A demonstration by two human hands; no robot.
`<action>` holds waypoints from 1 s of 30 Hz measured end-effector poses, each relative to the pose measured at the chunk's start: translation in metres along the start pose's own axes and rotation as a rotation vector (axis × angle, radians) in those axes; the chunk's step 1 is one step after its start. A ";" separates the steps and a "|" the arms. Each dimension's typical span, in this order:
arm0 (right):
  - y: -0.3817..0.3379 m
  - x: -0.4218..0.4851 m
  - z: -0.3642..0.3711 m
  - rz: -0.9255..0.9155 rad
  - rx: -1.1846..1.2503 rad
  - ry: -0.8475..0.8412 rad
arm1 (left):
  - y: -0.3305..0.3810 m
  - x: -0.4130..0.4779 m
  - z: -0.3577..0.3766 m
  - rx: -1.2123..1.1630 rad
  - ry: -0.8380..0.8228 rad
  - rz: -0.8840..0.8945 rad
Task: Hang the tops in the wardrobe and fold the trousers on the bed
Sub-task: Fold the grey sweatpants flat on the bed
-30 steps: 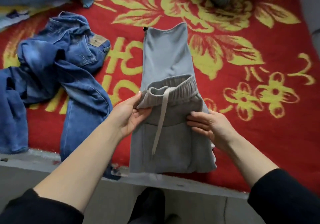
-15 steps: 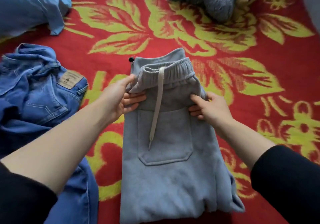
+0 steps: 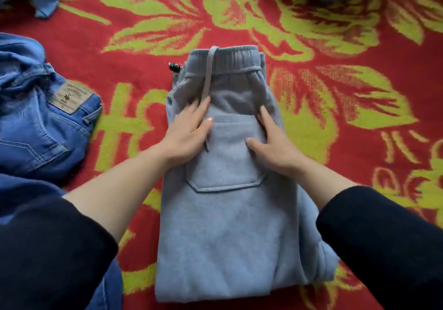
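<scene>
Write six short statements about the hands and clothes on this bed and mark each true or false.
1. The left hand and the right hand both press flat on the grey sweatpants. True.
2. The sweatpants' waistband lies at the end nearest the person. False: it lies at the far end.
3. The blue jeans lie left of the sweatpants. True.
4. The jeans are neatly folded. False: they lie rumpled, not folded.
5. The bedcover is plain white. False: it is red with yellow-green flowers.
6. The drawstring passes under the left hand. True.
</scene>
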State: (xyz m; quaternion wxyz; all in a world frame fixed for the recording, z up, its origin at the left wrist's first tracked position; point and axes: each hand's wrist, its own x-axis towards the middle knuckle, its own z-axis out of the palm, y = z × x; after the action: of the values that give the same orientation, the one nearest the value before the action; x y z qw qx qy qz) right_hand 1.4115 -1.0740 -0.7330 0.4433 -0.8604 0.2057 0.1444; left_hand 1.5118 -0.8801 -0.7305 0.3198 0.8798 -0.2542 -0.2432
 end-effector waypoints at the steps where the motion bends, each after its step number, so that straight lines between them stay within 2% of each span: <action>1: 0.001 0.000 0.000 -0.042 -0.093 -0.008 | -0.006 -0.002 0.005 0.088 -0.007 -0.004; 4: -0.003 0.000 -0.005 -0.096 -0.201 -0.031 | -0.001 -0.008 0.012 0.221 0.016 -0.052; 7: -0.004 -0.019 -0.010 -0.140 -0.259 -0.062 | 0.019 -0.040 0.025 0.356 0.123 -0.070; 9: 0.003 -0.047 -0.013 -0.218 -0.399 -0.075 | 0.027 -0.074 0.041 0.380 0.168 -0.008; 12: 0.029 -0.096 -0.011 -0.401 -0.656 -0.019 | 0.033 -0.129 0.075 0.409 0.133 0.139; 15: 0.060 -0.143 -0.007 -0.500 -0.728 -0.023 | 0.028 -0.178 0.101 0.508 0.073 0.170; 17: 0.082 -0.170 -0.010 -0.437 -0.719 0.036 | 0.017 -0.200 0.104 0.537 0.082 0.097; 20: 0.100 -0.202 -0.017 -0.114 -0.514 0.188 | 0.009 -0.221 0.101 0.506 0.150 -0.097; 22: 0.100 -0.216 -0.011 -0.020 -0.436 0.264 | 0.015 -0.228 0.103 0.417 0.205 -0.238; 27: 0.080 -0.218 0.024 0.213 -0.274 0.244 | 0.042 -0.226 0.111 0.158 0.385 -0.576; 30: 0.082 -0.218 0.025 0.163 -0.055 0.223 | 0.048 -0.226 0.102 0.047 0.354 -0.623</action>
State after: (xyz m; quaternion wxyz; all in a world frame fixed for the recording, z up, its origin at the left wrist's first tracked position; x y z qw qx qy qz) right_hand 1.1797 -1.0470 -0.7111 0.3808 -0.8634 0.3189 0.0891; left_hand 1.2673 -0.8203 -0.7064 0.2489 0.9507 0.0800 -0.1666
